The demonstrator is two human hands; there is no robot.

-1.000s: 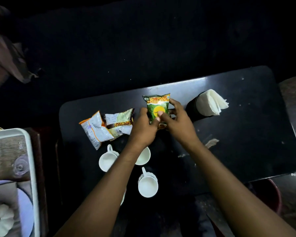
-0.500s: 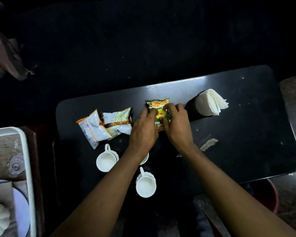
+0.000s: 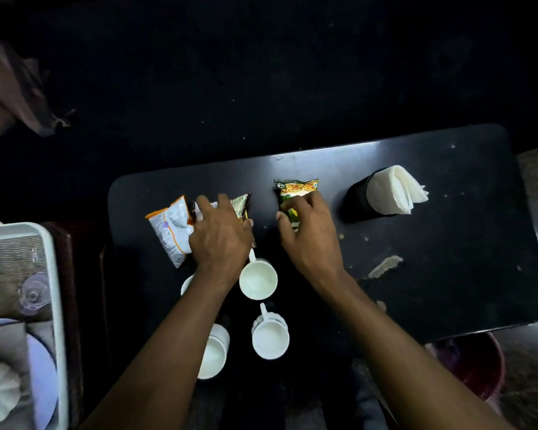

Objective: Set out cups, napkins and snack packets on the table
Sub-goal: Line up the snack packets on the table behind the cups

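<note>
On the dark table (image 3: 448,243), my right hand (image 3: 308,240) presses on and grips a green snack packet (image 3: 296,188) lying flat. My left hand (image 3: 219,240) covers and closes on a gold snack packet (image 3: 241,201), which overlaps a white-and-orange packet (image 3: 168,226). Near the table's front edge stand several white cups: one (image 3: 258,282) between my wrists, one (image 3: 271,339) below it, one (image 3: 213,355) under my left forearm, and one (image 3: 187,283) mostly hidden by my left wrist. White napkins (image 3: 395,189) stick out of a black holder (image 3: 357,200) on the right.
A white tray (image 3: 55,274) holding a glass and a plate sits off the table's left end. A torn paper scrap (image 3: 385,265) lies right of my right wrist. A red bucket (image 3: 479,367) stands below the table's front right corner. Beyond the table all is dark.
The green packet went from upright in both hands to flat on the table. My left hand let go of it and moved left onto the gold packet.
</note>
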